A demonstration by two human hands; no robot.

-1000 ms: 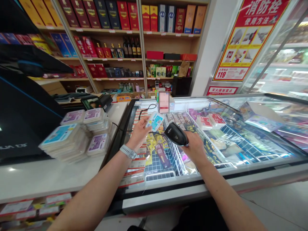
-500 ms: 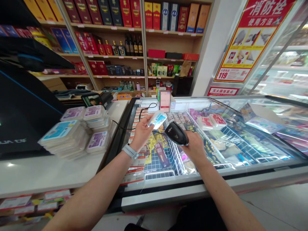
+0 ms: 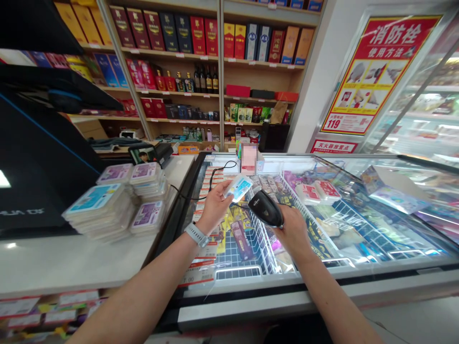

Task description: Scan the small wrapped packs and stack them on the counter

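Note:
Over the glass-topped freezer [image 3: 201, 313], my left hand [image 3: 215, 205] grips a small clear pack with a blue and white label [image 3: 239, 188] by its left edge. My right hand [image 3: 292, 229] is wrapped round the handle of a black barcode scanner [image 3: 266, 209], whose front end points at the pack, a small distance away. Stacks of flat clear packs stand on the counter at the left, with a blue-labelled pile [image 3: 98, 210] in front and purple-labelled packs [image 3: 146, 172] behind and beside it. Two red-labelled packs [image 3: 318, 192] lie on the freezer glass.
A black monitor [image 3: 32, 167] stands at the far left. A black cable [image 3: 211, 184] loops over the freezer. An open carton [image 3: 394, 188] sits on the glass at the right, and a small stand [image 3: 260, 162] at the back. Shelves of boxes and bottles rise behind.
The camera view has tilted slightly, so the scene sits a little lower and further right. Both hands keep their holds on the pack and the scanner, with almost no movement between them.

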